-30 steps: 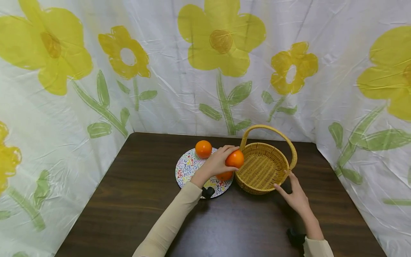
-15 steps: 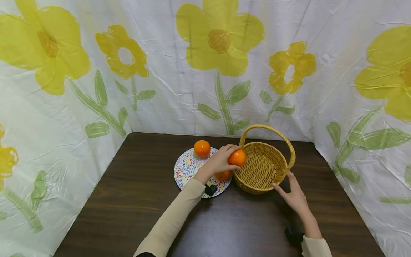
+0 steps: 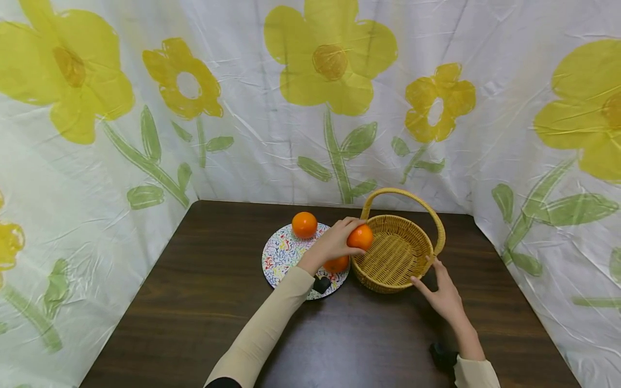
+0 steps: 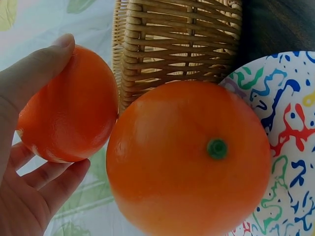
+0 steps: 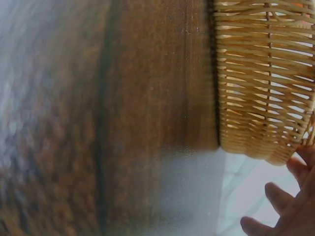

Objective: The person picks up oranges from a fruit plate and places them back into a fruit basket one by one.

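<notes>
My left hand (image 3: pixel 332 245) grips an orange (image 3: pixel 361 237) between thumb and fingers, at the left rim of a yellow wicker basket (image 3: pixel 388 288). In the left wrist view the thumb lies along one side of this orange (image 4: pixel 74 105), with fingertips on the other. A second orange (image 4: pixel 167 152) with a green stem button sits on the patterned plate (image 3: pixel 277 257), partly hidden under my left wrist in the head view. A third orange (image 3: pixel 304 225) rests at the plate's back. My right hand (image 3: pixel 445 299) holds the basket's right rim near the handle base, several fingers spread outside.
The dark wooden table (image 3: pixel 194 302) carries the plate and the basket side by side. An arched handle (image 3: pixel 407 193) rises over the basket. Behind the table hangs a white curtain (image 3: pixel 271 161) with yellow flowers. Black bands sit at both wrists.
My left hand has carried its orange slightly right, over the basket's left edge. The right hand keeps its place on the basket. The whole head view has shifted a little.
</notes>
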`<act>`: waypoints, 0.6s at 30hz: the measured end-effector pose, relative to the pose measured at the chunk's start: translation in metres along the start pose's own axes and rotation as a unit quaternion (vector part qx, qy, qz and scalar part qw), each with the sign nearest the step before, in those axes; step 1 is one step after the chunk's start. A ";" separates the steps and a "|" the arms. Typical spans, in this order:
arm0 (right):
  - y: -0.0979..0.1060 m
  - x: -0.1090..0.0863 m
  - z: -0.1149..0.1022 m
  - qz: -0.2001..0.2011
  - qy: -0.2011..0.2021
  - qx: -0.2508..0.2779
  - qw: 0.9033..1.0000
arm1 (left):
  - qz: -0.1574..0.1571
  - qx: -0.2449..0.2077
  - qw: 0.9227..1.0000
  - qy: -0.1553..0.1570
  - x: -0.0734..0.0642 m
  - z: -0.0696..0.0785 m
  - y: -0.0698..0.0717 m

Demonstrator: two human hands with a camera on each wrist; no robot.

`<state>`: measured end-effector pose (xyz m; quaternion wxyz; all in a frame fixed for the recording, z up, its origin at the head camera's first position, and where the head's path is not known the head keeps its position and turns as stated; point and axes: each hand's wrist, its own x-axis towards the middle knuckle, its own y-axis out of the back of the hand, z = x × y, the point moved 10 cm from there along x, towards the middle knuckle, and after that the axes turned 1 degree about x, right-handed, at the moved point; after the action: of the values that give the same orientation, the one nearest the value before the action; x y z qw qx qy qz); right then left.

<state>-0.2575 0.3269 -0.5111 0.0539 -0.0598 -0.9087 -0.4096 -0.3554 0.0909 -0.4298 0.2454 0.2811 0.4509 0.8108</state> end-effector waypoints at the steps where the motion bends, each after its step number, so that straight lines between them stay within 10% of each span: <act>1: 0.000 0.000 0.000 0.003 0.003 0.001 1.000 | -0.002 -0.003 1.000 0.002 0.001 0.000 -0.001; 18: 0.002 0.001 0.000 0.015 0.009 -0.002 1.000 | -0.032 -0.003 0.999 0.010 0.018 -0.002 -0.020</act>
<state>-0.2579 0.3281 -0.5097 0.0684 -0.0693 -0.9064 -0.4110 -0.3665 0.1105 -0.4435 0.2675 0.2578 0.4595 0.8068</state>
